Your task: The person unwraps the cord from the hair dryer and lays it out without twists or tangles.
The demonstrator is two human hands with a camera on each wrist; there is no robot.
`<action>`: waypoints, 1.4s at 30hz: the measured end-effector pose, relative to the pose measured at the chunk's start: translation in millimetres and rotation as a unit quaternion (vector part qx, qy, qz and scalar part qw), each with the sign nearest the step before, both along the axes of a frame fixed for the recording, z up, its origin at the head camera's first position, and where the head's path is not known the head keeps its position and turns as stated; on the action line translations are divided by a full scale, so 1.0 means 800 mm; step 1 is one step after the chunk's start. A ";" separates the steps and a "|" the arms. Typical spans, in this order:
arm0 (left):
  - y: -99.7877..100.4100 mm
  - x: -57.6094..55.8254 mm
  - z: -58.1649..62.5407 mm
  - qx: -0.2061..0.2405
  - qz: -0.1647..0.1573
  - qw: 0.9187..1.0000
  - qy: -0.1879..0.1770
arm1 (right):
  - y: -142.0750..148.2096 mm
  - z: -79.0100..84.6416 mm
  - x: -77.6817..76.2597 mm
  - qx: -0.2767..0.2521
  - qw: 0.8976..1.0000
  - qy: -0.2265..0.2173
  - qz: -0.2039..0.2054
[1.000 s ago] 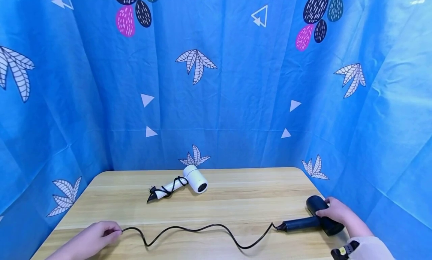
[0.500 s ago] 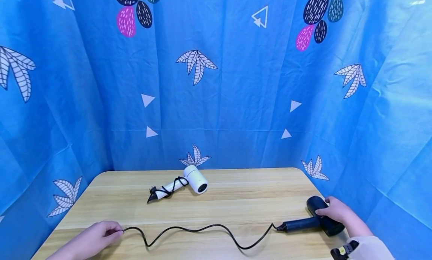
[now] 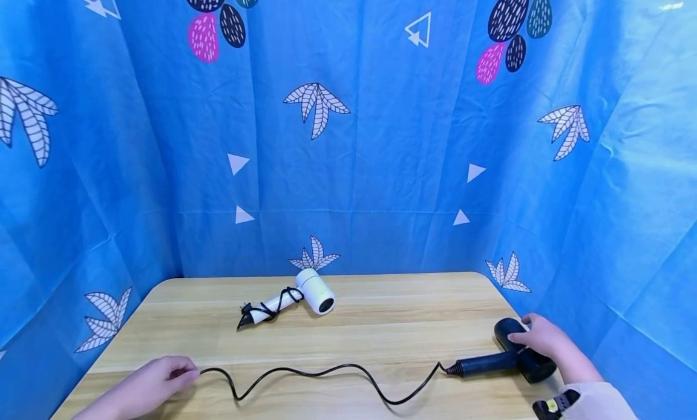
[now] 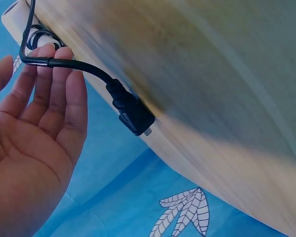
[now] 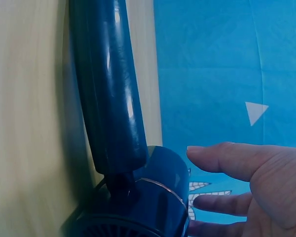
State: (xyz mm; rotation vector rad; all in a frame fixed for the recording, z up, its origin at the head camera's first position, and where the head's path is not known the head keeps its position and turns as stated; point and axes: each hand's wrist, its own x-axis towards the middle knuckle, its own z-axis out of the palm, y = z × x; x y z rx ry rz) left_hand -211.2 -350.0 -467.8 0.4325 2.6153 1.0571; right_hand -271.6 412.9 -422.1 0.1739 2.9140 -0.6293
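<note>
A black hair dryer [image 3: 484,364] lies at the table's right side, handle pointing left. My right hand [image 3: 547,338] is just over its barrel. In the right wrist view the thumb and fingers [image 5: 222,157] are spread, with a gap between the thumb and the barrel [image 5: 160,197]. The dryer's black cord [image 3: 310,371] runs in waves across the table to my left hand [image 3: 155,383]. In the left wrist view the cord lies across the extended fingertips [image 4: 59,54], thumb held apart from it. Beyond them hangs the plug [image 4: 137,116], close over the wood.
A white hair dryer [image 3: 317,292] lies at the back, left of the middle, its black cord wound round the handle. The wooden table [image 3: 403,323] has rounded back corners. Blue patterned curtains [image 3: 354,166] enclose it at the back and both sides.
My right hand has loosened from the black hair dryer and risen slightly, so a seam on the barrel now shows. The left hand and cord look almost unmoved.
</note>
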 end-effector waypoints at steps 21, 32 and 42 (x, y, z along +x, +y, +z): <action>0.008 -0.012 0.012 -0.033 0.021 0.999 0.035 | -0.003 0.003 -0.002 0.005 1.000 0.030 0.001; 0.012 -0.017 0.017 -0.042 0.013 0.997 0.064 | -0.014 0.012 -0.001 0.008 0.999 0.043 0.016; 0.016 -0.019 0.017 -0.052 0.009 0.994 0.092 | -0.030 0.014 -0.002 0.011 0.997 0.078 0.027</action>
